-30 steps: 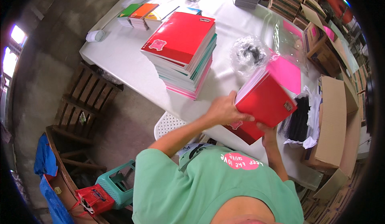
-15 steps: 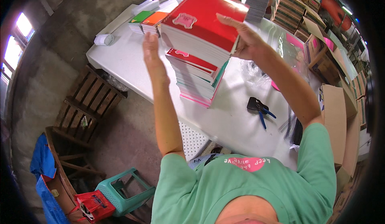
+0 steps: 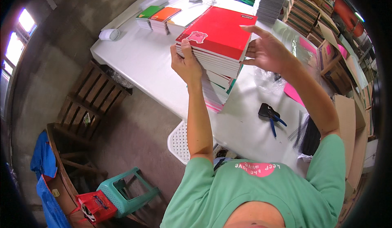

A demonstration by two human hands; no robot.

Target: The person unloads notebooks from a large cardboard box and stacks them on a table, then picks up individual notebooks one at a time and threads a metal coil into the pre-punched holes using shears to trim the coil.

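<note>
A thick stack of red spiral notebooks [image 3: 220,30], the top cover bearing a pink pig picture, sits on a pile of notebooks [image 3: 216,87] with white, green and pink edges. My left hand [image 3: 187,66] grips its near left corner, thumb up at the cover's edge and fingers along the side. At the right side, my right hand [image 3: 267,50] holds the stack, its thumb stretched over the cover's edge and its curled fingers against the pages. The far side of the stack is hidden.
Green notebooks [image 3: 148,12] and orange notebooks [image 3: 165,14] stand on the white table [image 3: 134,60]. Blue-handled pliers [image 3: 270,117], clear plastic wrap [image 3: 267,79] and black binding coils [image 3: 309,136] lie to the right. Cardboard boxes [image 3: 347,126] line the right side; a white stool [image 3: 178,142] stands below.
The red stack has come down onto the pile beneath it. My left hand has moved in from the left and now grips its corner; my right hand stays at the right side.
</note>
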